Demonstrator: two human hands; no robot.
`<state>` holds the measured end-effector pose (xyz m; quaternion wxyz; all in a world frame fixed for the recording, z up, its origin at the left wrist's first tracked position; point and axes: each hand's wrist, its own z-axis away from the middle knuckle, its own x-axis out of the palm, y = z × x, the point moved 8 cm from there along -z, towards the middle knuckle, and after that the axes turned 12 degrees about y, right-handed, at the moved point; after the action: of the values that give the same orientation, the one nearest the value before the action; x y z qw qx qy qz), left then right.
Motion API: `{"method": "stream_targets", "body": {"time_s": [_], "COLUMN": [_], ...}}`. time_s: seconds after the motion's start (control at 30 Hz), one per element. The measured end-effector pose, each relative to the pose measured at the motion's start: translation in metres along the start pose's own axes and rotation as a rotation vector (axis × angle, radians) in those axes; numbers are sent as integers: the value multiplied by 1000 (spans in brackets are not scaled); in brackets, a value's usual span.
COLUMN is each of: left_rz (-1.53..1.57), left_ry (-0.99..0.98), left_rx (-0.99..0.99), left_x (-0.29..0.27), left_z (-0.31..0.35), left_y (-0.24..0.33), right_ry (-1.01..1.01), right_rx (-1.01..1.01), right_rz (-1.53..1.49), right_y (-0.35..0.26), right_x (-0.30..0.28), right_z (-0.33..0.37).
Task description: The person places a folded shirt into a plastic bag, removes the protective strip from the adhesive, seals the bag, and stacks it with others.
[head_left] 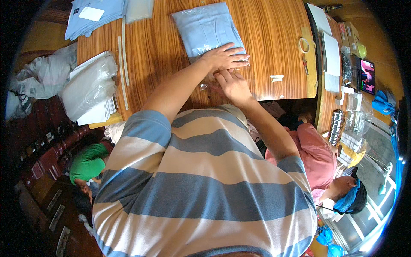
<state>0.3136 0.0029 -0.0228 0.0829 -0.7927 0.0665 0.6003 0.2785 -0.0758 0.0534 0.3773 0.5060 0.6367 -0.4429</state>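
A folded light-blue garment (pixel 208 26) lies on the wooden table inside a clear plastic bag (pixel 252 81). My left hand (pixel 223 56) rests flat across the near end of the bagged garment, its fingers spread toward the right. Just nearer to me, my right hand (pixel 234 86) has its fingers bent and pinched at the bag's loose clear end. The right fingertips are partly hidden close to the left hand, and the plastic there is crumpled.
More folded blue clothing (pixel 95 17) sits at the far left beside a clear sleeve (pixel 139 9). Stacked plastic bags (pixel 92 88) cover the left edge. A tape roll (pixel 303 45) and a red-handled tool (pixel 305 65) lie right. People in green (pixel 89 162) and pink (pixel 314 150) are nearby.
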Motion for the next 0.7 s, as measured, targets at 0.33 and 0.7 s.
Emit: {"method": "stream_targets", "body": {"time_s": [0.33,0.7], "left_rz": [70,90], "left_ry": [96,128], "left_rx": [-26,-17], "left_x": [-7,-19], "left_z": [2,1], "left_y": [1,1], "right_ry": [52,174], "right_rx": [-257,-107], "right_rz": [-14,-118], "right_y": [-19,-12], "right_x": [-3,-33], "right_z": [2,5]}}
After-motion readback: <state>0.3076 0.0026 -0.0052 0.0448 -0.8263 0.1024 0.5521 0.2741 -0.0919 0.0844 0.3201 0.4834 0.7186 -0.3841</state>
